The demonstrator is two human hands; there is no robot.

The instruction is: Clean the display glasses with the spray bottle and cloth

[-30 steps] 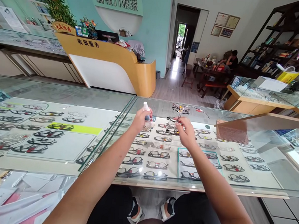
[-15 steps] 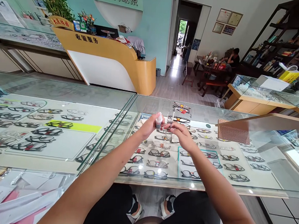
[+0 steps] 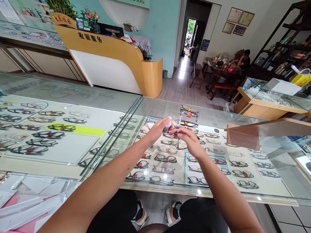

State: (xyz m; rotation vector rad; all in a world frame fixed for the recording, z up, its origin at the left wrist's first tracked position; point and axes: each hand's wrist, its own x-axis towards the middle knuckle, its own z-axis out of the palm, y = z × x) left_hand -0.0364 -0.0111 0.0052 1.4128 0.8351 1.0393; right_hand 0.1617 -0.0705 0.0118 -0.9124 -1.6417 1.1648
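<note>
My left hand [image 3: 157, 130] is closed around a small bottle [image 3: 168, 124] with a white cap, held above the glass counter [image 3: 156, 104]. Close on its right, my right hand [image 3: 188, 136] pinches a pair of thin-framed eyeglasses [image 3: 176, 122], turned on end. The bottle is tilted toward the glasses; whether they touch cannot be made out. Just beyond my hands, several dark frames with red and orange tags [image 3: 189, 112] lie on the glass. Rows of eyeglasses [image 3: 165, 158] show beneath the counter top.
A brown wooden board [image 3: 276, 125] stands on the right of the counter. Papers in plastic [image 3: 21, 203] lie at the lower left. Beyond the counter are a yellow and white reception desk [image 3: 105, 69] and a seated person [image 3: 243, 60] at a table.
The bottle has tipped and moved slightly right, closer to the glasses, as my left hand turned. My right hand has stayed nearly where it was.
</note>
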